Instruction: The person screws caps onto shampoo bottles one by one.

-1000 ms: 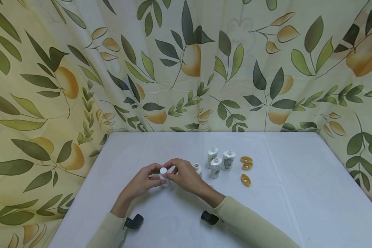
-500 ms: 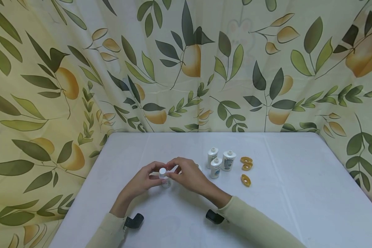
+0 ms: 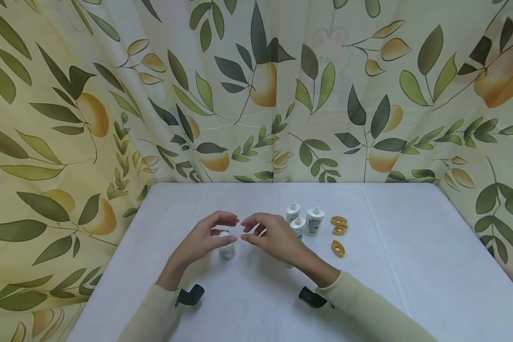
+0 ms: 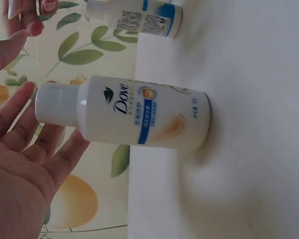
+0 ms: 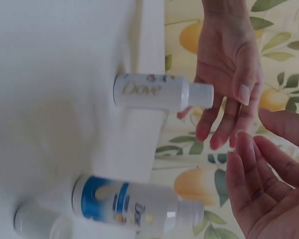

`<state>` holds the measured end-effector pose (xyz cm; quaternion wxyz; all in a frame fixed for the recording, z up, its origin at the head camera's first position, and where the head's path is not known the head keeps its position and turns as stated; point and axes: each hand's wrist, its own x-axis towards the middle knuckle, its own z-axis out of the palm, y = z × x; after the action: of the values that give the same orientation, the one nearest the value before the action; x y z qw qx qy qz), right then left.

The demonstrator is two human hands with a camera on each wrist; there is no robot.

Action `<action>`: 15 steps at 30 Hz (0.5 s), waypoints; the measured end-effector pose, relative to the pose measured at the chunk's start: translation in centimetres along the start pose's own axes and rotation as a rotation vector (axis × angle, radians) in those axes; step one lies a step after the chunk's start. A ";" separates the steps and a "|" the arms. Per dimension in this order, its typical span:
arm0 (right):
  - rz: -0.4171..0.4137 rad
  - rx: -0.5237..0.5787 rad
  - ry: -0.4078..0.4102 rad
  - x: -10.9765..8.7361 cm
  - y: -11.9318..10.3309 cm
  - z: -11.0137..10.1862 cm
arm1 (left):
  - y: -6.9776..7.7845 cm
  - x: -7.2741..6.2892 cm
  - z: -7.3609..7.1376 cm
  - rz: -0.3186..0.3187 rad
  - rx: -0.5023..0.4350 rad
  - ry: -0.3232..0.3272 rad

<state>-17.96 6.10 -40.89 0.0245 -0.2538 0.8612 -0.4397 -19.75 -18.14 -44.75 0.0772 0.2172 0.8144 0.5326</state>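
A small white Dove bottle [image 3: 228,251] with a white cap [image 4: 57,103] stands upright on the table. My left hand [image 3: 205,237] is around its top, fingers spread and loosely bent behind the cap, not gripping it. To the right, my right hand [image 3: 273,235] hovers with thumb and fingers bent and nothing between them. The two hands' fingertips are close but apart. Nearer my right hand, the right wrist view has another Dove bottle [image 5: 139,204] with a blue label; in the head view that hand mostly hides it.
Several white bottles cluster right of my right hand, among them a larger one [image 3: 314,222] with an uncapped neck. Beyond them lie yellow oval rings [image 3: 338,248]. A small white object [image 3: 289,265] shows under my right wrist. A patterned curtain [image 3: 256,95] hangs behind the table.
Both hands have let go of the capped bottle. My right hand has drawn back to the right, and my left hand's fingers have opened and lifted slightly. The bottle stays standing.
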 end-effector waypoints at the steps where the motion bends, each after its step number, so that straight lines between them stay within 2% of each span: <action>1: -0.002 -0.003 0.006 -0.1 0.1 -0.2 | 0.1 0.1 0.0 0.011 -0.002 -0.001; 15: -0.002 0.016 -0.010 -2.0 2.1 -3.2 | 2.0 1.8 1.3 0.128 -0.017 0.025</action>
<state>-17.95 10.43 -40.90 0.0305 -0.2569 0.8571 -0.4454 -20.37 -15.62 -43.24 0.0348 0.2614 0.7951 0.5461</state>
